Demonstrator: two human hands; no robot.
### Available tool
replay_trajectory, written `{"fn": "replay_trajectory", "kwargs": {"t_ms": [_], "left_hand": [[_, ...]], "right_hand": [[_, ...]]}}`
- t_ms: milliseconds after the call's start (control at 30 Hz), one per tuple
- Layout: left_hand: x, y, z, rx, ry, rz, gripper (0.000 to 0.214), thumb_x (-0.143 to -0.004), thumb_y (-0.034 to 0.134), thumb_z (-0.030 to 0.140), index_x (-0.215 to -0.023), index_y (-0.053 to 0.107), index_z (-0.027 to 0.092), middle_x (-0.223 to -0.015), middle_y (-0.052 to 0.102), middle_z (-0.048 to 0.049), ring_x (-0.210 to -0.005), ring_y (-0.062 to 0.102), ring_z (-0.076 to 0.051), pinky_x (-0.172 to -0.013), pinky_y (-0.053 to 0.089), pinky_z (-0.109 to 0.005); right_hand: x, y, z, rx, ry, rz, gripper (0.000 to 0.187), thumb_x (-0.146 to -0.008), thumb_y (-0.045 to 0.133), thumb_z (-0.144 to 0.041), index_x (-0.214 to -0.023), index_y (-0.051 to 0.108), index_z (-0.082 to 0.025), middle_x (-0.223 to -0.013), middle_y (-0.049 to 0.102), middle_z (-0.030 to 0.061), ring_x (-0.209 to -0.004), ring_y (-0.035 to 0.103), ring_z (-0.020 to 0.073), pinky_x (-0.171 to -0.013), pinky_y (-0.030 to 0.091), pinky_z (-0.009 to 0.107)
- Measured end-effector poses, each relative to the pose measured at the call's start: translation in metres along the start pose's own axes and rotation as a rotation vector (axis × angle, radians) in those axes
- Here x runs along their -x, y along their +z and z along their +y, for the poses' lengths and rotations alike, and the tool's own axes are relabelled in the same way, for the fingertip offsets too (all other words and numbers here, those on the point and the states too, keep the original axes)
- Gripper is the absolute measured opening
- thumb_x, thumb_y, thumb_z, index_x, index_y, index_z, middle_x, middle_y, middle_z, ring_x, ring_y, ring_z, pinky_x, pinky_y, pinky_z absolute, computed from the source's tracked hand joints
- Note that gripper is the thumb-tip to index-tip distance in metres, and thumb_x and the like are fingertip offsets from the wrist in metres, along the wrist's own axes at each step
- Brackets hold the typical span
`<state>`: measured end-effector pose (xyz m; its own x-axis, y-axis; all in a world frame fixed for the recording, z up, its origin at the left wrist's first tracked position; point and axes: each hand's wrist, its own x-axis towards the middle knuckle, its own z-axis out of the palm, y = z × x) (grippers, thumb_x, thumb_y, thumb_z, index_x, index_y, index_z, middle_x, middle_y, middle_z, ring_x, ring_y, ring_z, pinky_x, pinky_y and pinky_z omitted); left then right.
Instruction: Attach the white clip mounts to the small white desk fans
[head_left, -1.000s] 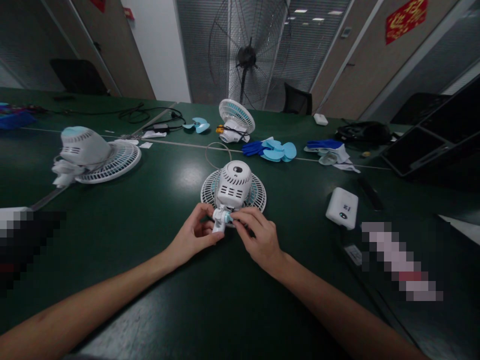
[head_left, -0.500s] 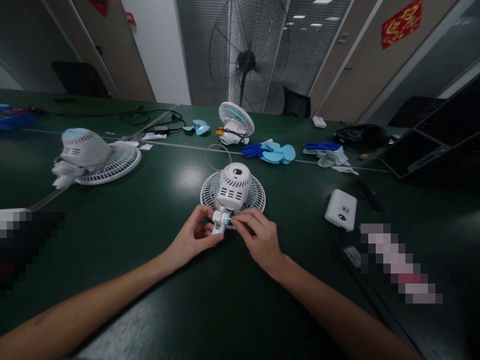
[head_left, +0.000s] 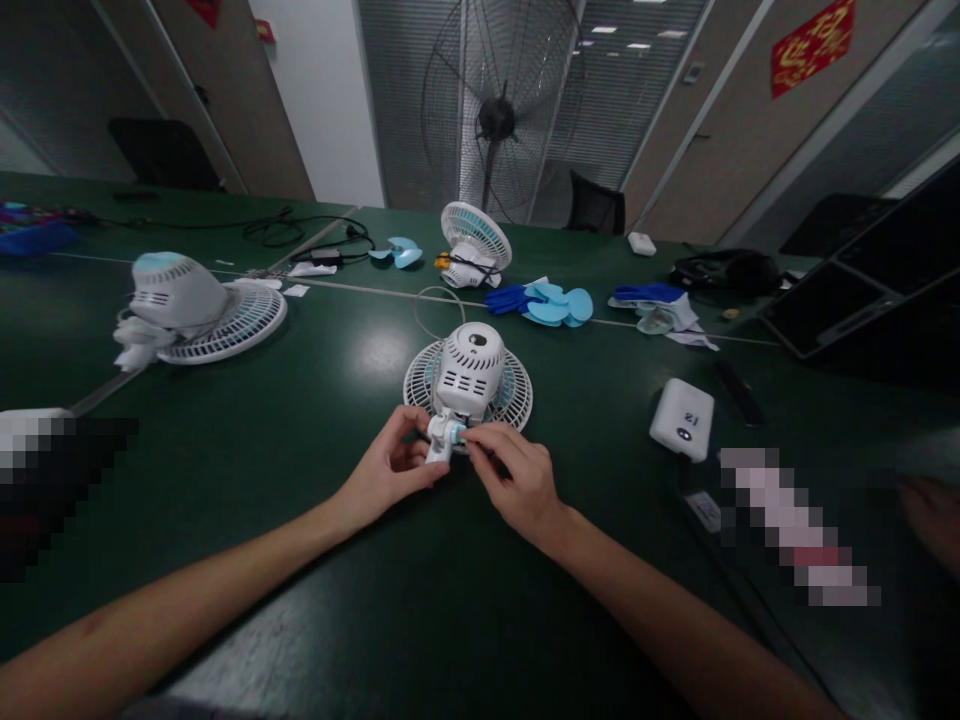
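A white fan head (head_left: 471, 370) lies face down on its round grille in front of me, its vented motor housing upward. My left hand (head_left: 394, 460) is closed around the white neck bracket (head_left: 439, 450) at the housing's near side, thumb below and fingers behind. From the right, my right hand (head_left: 517, 475) pinches a small light-blue knob (head_left: 457, 432) at the side of that bracket. The fingertips cover part of the knob. A thin cable (head_left: 418, 310) loops out behind the fan head.
Another fan head (head_left: 176, 295) lies at left, and a small fan (head_left: 472, 245) stands behind. Light-blue blades (head_left: 556, 305) rest by blue gloves (head_left: 506, 298). At right are a white box (head_left: 682, 420), a dark case (head_left: 847, 270) and another person's hand (head_left: 934, 515) at the edge.
The view has shifted slightly. Both my hands keep their hold, and more of the light-blue knob shows at my right fingertips. Another person's hand has appeared at the right edge.
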<state>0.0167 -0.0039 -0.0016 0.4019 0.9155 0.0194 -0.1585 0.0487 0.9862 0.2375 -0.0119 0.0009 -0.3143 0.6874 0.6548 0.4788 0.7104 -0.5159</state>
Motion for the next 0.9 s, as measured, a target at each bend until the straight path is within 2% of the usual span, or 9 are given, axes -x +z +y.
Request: {"fn": "replay_trajectory", "kwargs": {"t_ms": [267, 367, 500, 633, 733, 800, 900], "left_hand": [[-0.0013, -0.0010, -0.0005, 0.014, 0.022, -0.006, 0.049, -0.082, 0.085, 0.021, -0.110, 0.044, 0.023, -0.109, 0.055, -0.0004, -0.077, 0.061, -0.009, -0.064, 0.053, -0.020], [-0.0014, -0.0004, 0.0003, 0.028, 0.015, -0.007, 0.048, -0.082, 0.084, 0.021, -0.108, 0.044, 0.023, -0.108, 0.056, -0.0009, -0.077, 0.061, -0.010, -0.064, 0.053, -0.021], [-0.0008, 0.0008, 0.0008, 0.026, 0.005, -0.013, 0.048, -0.082, 0.084, 0.021, -0.109, 0.045, 0.023, -0.109, 0.056, -0.0010, -0.078, 0.061, -0.010, -0.066, 0.054, -0.022], [-0.0008, 0.0007, -0.0002, 0.032, 0.012, 0.000, 0.049, -0.081, 0.085, 0.021, -0.109, 0.045, 0.024, -0.109, 0.056, -0.0007, -0.078, 0.061, -0.010, -0.066, 0.054, -0.022], [-0.0009, 0.0006, -0.0002, 0.037, 0.013, 0.002, 0.049, -0.081, 0.085, 0.020, -0.110, 0.045, 0.023, -0.109, 0.057, -0.0014, -0.078, 0.061, -0.010, -0.065, 0.054, -0.021], [-0.0008, 0.0002, -0.0002, 0.034, 0.011, -0.002, 0.049, -0.082, 0.085, 0.021, -0.111, 0.045, 0.024, -0.109, 0.057, -0.0018, -0.078, 0.061, -0.010, -0.065, 0.054, -0.021], [-0.0005, -0.0008, -0.0010, 0.032, -0.006, -0.013, 0.049, -0.083, 0.085, 0.021, -0.111, 0.044, 0.024, -0.108, 0.058, -0.0012, -0.079, 0.061, -0.011, -0.066, 0.054, -0.021]], "right_hand": [[-0.0020, -0.0009, -0.0020, -0.021, 0.124, 0.014, 0.022, -0.103, 0.062, -0.023, -0.124, 0.068, -0.023, -0.115, 0.072, 0.0071, -0.092, 0.073, 0.0166, -0.072, 0.063, 0.029], [-0.0045, -0.0003, -0.0012, -0.028, 0.146, 0.030, 0.016, -0.102, 0.064, -0.027, -0.115, 0.071, -0.023, -0.111, 0.071, 0.0063, -0.085, 0.071, 0.0154, -0.069, 0.062, 0.029], [-0.0059, 0.0018, -0.0004, -0.006, 0.133, 0.055, 0.013, -0.103, 0.062, -0.026, -0.099, 0.073, -0.021, -0.101, 0.070, 0.0056, -0.088, 0.070, 0.0173, -0.071, 0.062, 0.031], [-0.0027, 0.0022, -0.0008, -0.024, 0.114, 0.049, 0.015, -0.101, 0.060, -0.022, -0.112, 0.070, -0.023, -0.108, 0.070, 0.0067, -0.086, 0.071, 0.0165, -0.065, 0.062, 0.028], [0.0001, 0.0020, -0.0003, 0.019, 0.039, 0.041, 0.025, -0.101, 0.057, -0.016, -0.122, 0.069, -0.025, -0.113, 0.071, 0.0072, -0.094, 0.072, 0.0178, -0.073, 0.063, 0.030], [0.0003, 0.0017, 0.0003, 0.039, 0.032, 0.033, 0.025, -0.102, 0.058, -0.016, -0.123, 0.069, -0.026, -0.113, 0.071, 0.0070, -0.099, 0.072, 0.0184, -0.078, 0.063, 0.032], [-0.0017, 0.0012, 0.0007, 0.025, 0.084, 0.040, 0.018, -0.102, 0.061, -0.021, -0.117, 0.070, -0.024, -0.110, 0.071, 0.0065, -0.095, 0.071, 0.0177, -0.077, 0.063, 0.032]]}}
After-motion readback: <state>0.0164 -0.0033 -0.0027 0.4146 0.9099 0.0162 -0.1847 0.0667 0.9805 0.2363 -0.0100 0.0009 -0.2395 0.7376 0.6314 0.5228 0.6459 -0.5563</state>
